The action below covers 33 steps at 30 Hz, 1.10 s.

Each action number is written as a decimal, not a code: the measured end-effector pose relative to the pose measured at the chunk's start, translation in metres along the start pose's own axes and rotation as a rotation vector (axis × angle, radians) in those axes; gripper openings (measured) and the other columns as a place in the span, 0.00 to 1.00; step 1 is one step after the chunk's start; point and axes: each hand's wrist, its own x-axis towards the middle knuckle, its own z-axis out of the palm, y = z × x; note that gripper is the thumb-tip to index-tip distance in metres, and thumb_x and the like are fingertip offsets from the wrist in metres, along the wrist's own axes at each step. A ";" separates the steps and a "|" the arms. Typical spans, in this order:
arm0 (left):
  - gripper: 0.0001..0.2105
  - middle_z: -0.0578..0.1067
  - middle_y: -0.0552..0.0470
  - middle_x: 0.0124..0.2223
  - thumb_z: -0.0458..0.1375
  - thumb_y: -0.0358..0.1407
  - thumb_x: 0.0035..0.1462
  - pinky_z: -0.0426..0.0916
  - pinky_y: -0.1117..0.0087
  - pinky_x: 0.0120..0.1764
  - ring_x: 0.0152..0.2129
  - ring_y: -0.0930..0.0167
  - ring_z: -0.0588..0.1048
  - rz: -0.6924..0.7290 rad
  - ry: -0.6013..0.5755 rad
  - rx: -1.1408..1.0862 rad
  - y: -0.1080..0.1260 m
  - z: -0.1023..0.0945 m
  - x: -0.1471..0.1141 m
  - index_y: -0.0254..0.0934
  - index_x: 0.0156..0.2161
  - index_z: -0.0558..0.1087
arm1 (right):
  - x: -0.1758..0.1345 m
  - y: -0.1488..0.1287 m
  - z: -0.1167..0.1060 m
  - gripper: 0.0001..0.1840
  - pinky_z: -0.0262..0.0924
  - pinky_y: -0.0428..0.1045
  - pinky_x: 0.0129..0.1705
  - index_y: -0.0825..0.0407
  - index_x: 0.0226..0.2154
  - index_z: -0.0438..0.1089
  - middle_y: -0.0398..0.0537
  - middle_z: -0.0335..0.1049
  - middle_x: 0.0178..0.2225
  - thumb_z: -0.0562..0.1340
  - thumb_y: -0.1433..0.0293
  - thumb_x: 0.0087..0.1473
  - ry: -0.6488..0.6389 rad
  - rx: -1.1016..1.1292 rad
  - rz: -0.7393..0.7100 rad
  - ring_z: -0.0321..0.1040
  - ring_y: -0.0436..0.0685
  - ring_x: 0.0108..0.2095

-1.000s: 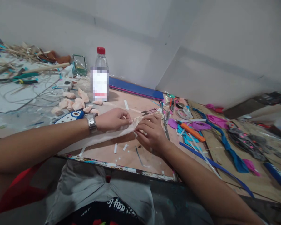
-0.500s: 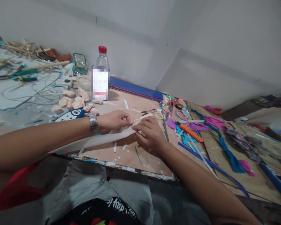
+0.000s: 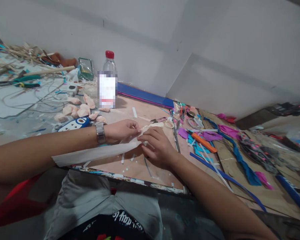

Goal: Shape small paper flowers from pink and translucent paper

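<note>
A long whitish strip of thin paper or fabric (image 3: 97,155) runs from under my left forearm to my fingers over the table. My left hand (image 3: 123,130), with a metal watch at the wrist, pinches the strip's upper edge near its gathered part. My right hand (image 3: 156,143) is closed over the same strip from the right, its fingertips close to those of my left hand. Crinkled, pale folds of the strip (image 3: 152,126) show beyond my right knuckles. What lies under my right fingers is hidden.
Behind my hands stand a red-capped bottle (image 3: 110,63) and a blue flat stack (image 3: 145,95). Peach crumpled pieces (image 3: 83,110) lie left. Small scissors (image 3: 158,120), a tape roll (image 3: 169,124) and an orange cutter (image 3: 203,141) lie right. The table's front edge (image 3: 140,181) is near my lap.
My right hand has shifted slightly left along the strip, its fingers more curled. The strip's loose left end now lies flatter and wider. My left hand has barely moved.
</note>
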 end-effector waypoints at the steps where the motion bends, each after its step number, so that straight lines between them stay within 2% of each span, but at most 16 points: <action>1: 0.12 0.70 0.58 0.29 0.64 0.41 0.58 0.59 0.74 0.28 0.24 0.77 0.66 -0.001 -0.009 -0.015 0.000 0.001 0.000 0.36 0.34 0.67 | 0.000 0.000 0.000 0.14 0.63 0.63 0.53 0.47 0.49 0.71 0.50 0.78 0.46 0.63 0.76 0.62 -0.009 -0.012 -0.006 0.67 0.64 0.48; 4: 0.11 0.69 0.58 0.30 0.62 0.40 0.61 0.60 0.74 0.30 0.25 0.76 0.66 -0.005 -0.023 -0.014 -0.001 0.002 0.000 0.36 0.34 0.66 | 0.000 0.000 0.000 0.10 0.63 0.63 0.54 0.47 0.43 0.72 0.49 0.78 0.42 0.63 0.77 0.62 -0.028 -0.008 -0.019 0.66 0.64 0.49; 9: 0.13 0.62 0.60 0.26 0.60 0.45 0.64 0.53 0.73 0.25 0.21 0.76 0.59 -0.026 -0.021 0.162 -0.004 -0.004 0.004 0.38 0.36 0.66 | 0.003 -0.003 -0.003 0.09 0.65 0.60 0.50 0.48 0.36 0.69 0.50 0.75 0.39 0.61 0.78 0.62 -0.013 0.017 -0.086 0.64 0.62 0.45; 12: 0.13 0.65 0.57 0.28 0.58 0.44 0.64 0.56 0.72 0.28 0.24 0.75 0.61 0.075 -0.015 0.271 -0.005 -0.008 0.008 0.37 0.34 0.68 | 0.003 -0.006 -0.005 0.10 0.64 0.57 0.44 0.48 0.35 0.68 0.50 0.73 0.36 0.59 0.80 0.62 -0.014 0.013 -0.136 0.64 0.60 0.41; 15: 0.12 0.67 0.56 0.30 0.58 0.43 0.64 0.58 0.72 0.31 0.26 0.74 0.63 0.130 0.014 0.230 -0.004 -0.010 0.009 0.36 0.34 0.68 | 0.000 -0.008 -0.003 0.11 0.61 0.56 0.39 0.47 0.35 0.67 0.49 0.72 0.34 0.59 0.81 0.60 -0.003 0.005 -0.170 0.63 0.59 0.37; 18: 0.11 0.67 0.57 0.29 0.59 0.43 0.63 0.56 0.72 0.30 0.25 0.75 0.61 0.083 0.037 0.176 -0.001 -0.010 0.008 0.36 0.36 0.68 | -0.002 -0.006 0.001 0.12 0.60 0.55 0.37 0.47 0.35 0.64 0.46 0.70 0.32 0.61 0.80 0.59 0.069 0.008 -0.146 0.63 0.57 0.34; 20: 0.11 0.67 0.58 0.30 0.60 0.43 0.62 0.54 0.72 0.30 0.25 0.75 0.61 0.053 0.044 0.150 0.001 -0.010 0.006 0.36 0.37 0.68 | -0.002 -0.001 0.003 0.13 0.60 0.55 0.37 0.46 0.34 0.61 0.45 0.68 0.31 0.63 0.79 0.59 0.159 0.002 -0.068 0.63 0.57 0.34; 23: 0.09 0.65 0.58 0.29 0.59 0.41 0.60 0.55 0.72 0.30 0.24 0.75 0.60 0.043 0.014 0.095 0.005 -0.011 0.004 0.36 0.36 0.68 | -0.001 0.011 0.003 0.11 0.63 0.56 0.40 0.46 0.35 0.61 0.46 0.68 0.34 0.64 0.76 0.59 0.240 -0.050 0.040 0.65 0.59 0.36; 25: 0.09 0.65 0.58 0.29 0.59 0.41 0.60 0.55 0.71 0.31 0.25 0.75 0.60 0.084 -0.052 0.126 0.007 -0.013 0.004 0.37 0.35 0.68 | -0.001 0.018 0.000 0.11 0.64 0.60 0.47 0.47 0.41 0.66 0.51 0.72 0.41 0.62 0.76 0.57 0.251 -0.104 0.076 0.69 0.62 0.43; 29: 0.13 0.66 0.56 0.30 0.58 0.45 0.64 0.57 0.70 0.34 0.28 0.73 0.62 0.249 -0.162 0.442 0.011 -0.018 0.001 0.36 0.35 0.69 | -0.002 0.021 -0.006 0.18 0.60 0.66 0.58 0.46 0.53 0.69 0.55 0.74 0.52 0.62 0.72 0.60 0.199 -0.106 0.083 0.69 0.66 0.54; 33: 0.15 0.71 0.55 0.32 0.55 0.47 0.69 0.57 0.70 0.34 0.29 0.72 0.65 0.330 -0.197 0.642 0.012 -0.018 -0.002 0.36 0.37 0.72 | -0.002 0.015 -0.003 0.14 0.60 0.65 0.61 0.46 0.51 0.71 0.53 0.78 0.52 0.65 0.67 0.63 0.143 -0.030 0.096 0.70 0.65 0.57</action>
